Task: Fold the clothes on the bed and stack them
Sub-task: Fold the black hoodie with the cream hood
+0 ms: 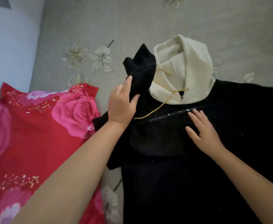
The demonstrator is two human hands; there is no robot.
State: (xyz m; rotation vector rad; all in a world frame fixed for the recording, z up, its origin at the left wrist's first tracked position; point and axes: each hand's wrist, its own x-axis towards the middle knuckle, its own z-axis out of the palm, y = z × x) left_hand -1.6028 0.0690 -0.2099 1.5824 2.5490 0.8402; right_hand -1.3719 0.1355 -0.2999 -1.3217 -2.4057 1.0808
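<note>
A black hoodie (172, 159) with a cream hood (192, 65) lies spread on the bed, hood pointing away from me. A yellow drawstring (155, 110) trails across its chest. My left hand (122, 105) grips the black left sleeve (140, 68) and holds it lifted above the shoulder, beside the hood. My right hand (203, 131) rests flat on the chest of the hoodie, fingers spread, just below a faint line of pale lettering.
A red pillow with pink roses (40, 130) lies to the left, touching the hoodie's edge. The grey floral bedsheet (100, 26) stretches beyond the hood. A pale wall (8, 46) borders the bed at the far left.
</note>
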